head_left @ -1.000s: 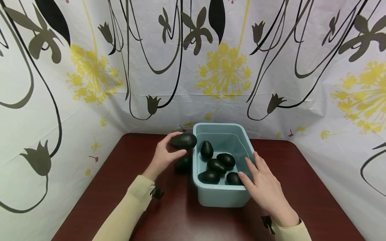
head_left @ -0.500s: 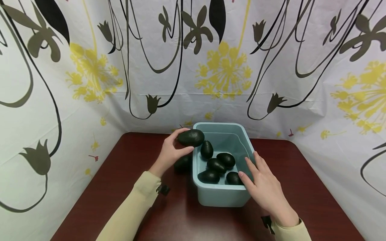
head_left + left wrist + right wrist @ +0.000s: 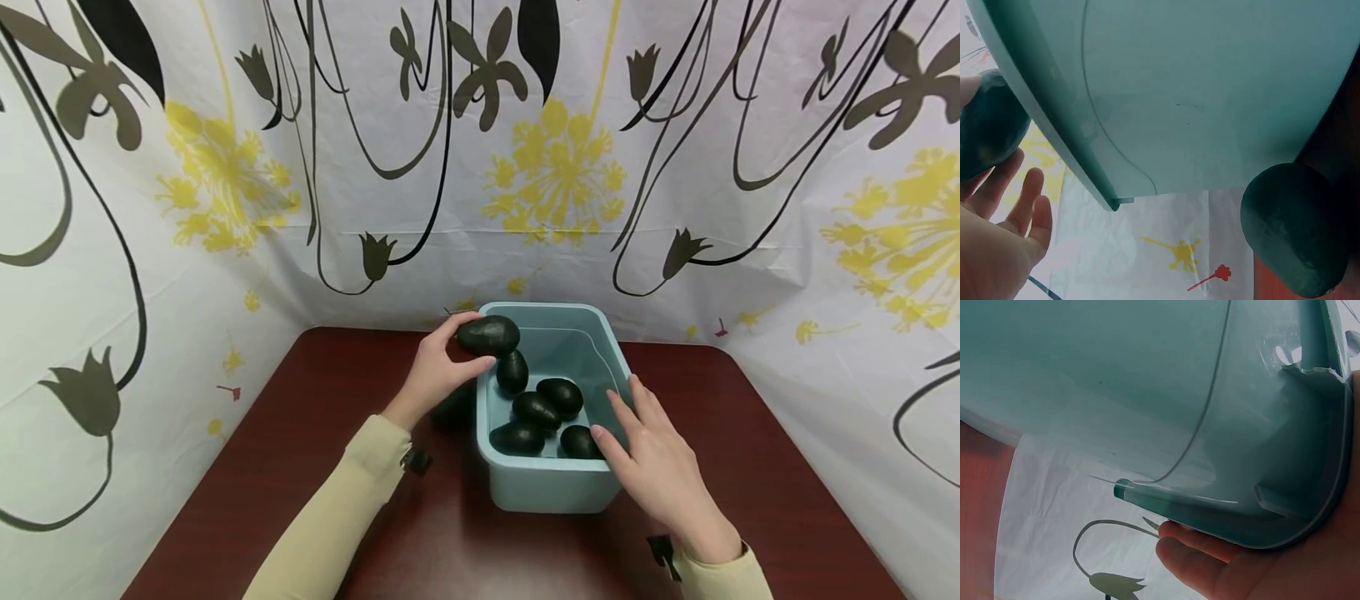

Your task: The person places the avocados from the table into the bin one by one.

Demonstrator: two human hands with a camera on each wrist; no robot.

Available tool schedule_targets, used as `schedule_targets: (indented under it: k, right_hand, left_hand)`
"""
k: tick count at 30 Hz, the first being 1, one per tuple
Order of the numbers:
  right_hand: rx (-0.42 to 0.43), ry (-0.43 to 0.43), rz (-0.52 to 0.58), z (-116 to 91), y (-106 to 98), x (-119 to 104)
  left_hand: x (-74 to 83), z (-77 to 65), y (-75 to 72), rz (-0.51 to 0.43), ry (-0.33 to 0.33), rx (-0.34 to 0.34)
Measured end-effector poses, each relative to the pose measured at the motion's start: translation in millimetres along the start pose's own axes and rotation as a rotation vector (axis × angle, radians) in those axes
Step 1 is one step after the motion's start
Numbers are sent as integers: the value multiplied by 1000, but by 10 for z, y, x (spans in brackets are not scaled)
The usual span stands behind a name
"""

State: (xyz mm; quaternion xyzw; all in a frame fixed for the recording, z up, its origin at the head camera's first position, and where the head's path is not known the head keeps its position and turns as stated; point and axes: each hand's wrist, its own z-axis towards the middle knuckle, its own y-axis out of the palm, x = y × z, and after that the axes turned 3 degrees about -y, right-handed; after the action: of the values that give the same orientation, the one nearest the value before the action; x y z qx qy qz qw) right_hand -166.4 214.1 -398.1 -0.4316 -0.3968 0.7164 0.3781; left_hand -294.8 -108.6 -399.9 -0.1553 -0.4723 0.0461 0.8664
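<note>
My left hand (image 3: 437,369) grips a dark green avocado (image 3: 488,336) between thumb and fingers, over the left rim of a light blue plastic bin (image 3: 551,487). Inside the bin lie several more avocados, one avocado (image 3: 512,372) just below the held one. On the bin's right rim rests my right hand (image 3: 663,468), its fingers reaching over the edge. In the left wrist view, the held avocado (image 3: 991,125) shows at the rim. Another avocado (image 3: 1295,230) sits outside, beside the bin's left wall; in the head view it is dark and partly hidden behind the left hand.
The bin stands on a dark reddish-brown table (image 3: 405,542) near its back edge. A white cloth (image 3: 555,167) with grey, black and yellow flower prints hangs behind and at both sides of the table.
My left hand has moved right and slightly up, carrying the avocado from just outside the bin's left side to above its rim. The right hand stays in place on the bin.
</note>
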Motion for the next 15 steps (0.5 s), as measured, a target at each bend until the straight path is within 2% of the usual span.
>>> schedule_targets:
  k: [6,15]
  right_hand:
    - [-4,1,-1,0,6,-6]
    - [-2,0,-3,-2,-1,-6]
  left_hand:
    - [-52,26,63,70,-3,-9]
    - [-90,60,103,99,0,-13]
